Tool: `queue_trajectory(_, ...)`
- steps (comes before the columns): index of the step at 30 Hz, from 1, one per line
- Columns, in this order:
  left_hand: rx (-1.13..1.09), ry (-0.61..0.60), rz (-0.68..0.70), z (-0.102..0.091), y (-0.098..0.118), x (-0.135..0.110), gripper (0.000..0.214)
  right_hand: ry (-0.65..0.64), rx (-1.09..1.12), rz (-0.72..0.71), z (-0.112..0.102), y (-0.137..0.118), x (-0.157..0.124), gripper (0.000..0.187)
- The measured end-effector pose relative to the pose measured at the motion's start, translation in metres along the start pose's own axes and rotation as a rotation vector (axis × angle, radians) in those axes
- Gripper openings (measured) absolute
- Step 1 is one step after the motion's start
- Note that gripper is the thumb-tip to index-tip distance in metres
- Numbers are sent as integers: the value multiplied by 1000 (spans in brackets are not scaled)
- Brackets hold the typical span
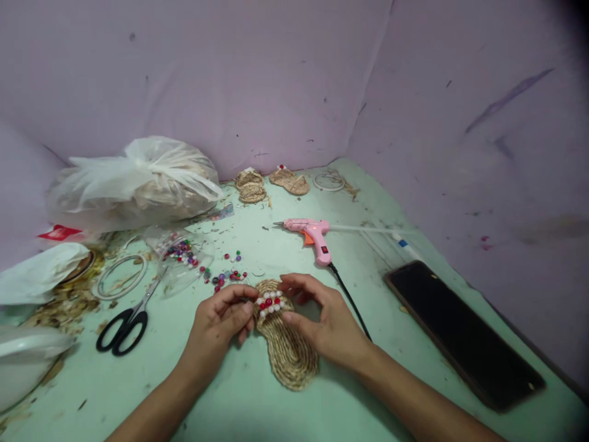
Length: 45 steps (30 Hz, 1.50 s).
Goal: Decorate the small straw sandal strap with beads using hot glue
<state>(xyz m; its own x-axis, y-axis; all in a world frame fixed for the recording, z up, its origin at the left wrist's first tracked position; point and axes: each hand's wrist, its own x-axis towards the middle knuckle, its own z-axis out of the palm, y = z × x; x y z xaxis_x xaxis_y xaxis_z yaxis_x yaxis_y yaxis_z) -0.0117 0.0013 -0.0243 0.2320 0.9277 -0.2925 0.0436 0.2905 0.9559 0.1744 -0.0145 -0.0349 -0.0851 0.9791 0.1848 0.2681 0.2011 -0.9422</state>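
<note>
A small woven straw slipper (292, 353) lies on the table between my hands, its sole toward me. Across its strap run rows of white and red beads (270, 302). My left hand (225, 316) grips the strap's left edge, thumb and fingers closed at the beads. From the other side my right hand (319, 316) holds the slipper, its thumb by the lower beads and its fingers curled at the toe end. A pink glue gun (315, 236) lies beyond my right hand, with a glue stick in its back. Loose coloured beads (223, 278) are scattered beyond my left hand.
Black-handled scissors (124, 328) lie at left, near a tape ring (120, 277) and a bag of beads (181, 252). A stuffed plastic bag (138, 184) stands behind. More straw slippers (289, 181) sit by the wall. A dark phone (460, 331) lies at right.
</note>
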Motion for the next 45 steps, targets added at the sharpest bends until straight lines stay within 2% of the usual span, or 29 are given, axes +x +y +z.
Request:
queue_trajectory(6,81,88,16,9,0,0,30,-1,74,58,3,1,3,36)
queue_trajectory(17,109,62,97,8,-5,0,30,-20,144,68,6,0,4,35)
queue_trajectory(22,142,121,131,11,-5,-1,32,-3,137,96,5,2,5,35)
queue_trajectory(27,242,388,231,8,-6,-3,23,135,-18,190,-16,7,8,34)
queue_trajectory(30,349,419,240,6,-8,-14,27,63,-188,266,-31,4,5,17)
queue_trajectory(32,450,412,237,9,-10,-25,33,-28,-287,308,-34,-1,0,16)
queue_trajectory(35,565,436,230,18,-14,-38,26,-95,-372,337,-27,-7,-8,21)
queue_trajectory(38,592,447,237,27,-19,-41,10,-109,-355,352,-12,-7,-13,23)
queue_trajectory(42,505,391,278,31,-22,-31,4,-133,-177,361,3,-3,-12,16)
queue_trajectory(45,381,350,292,33,-22,-26,14,-106,-21,331,9,-3,-11,23)
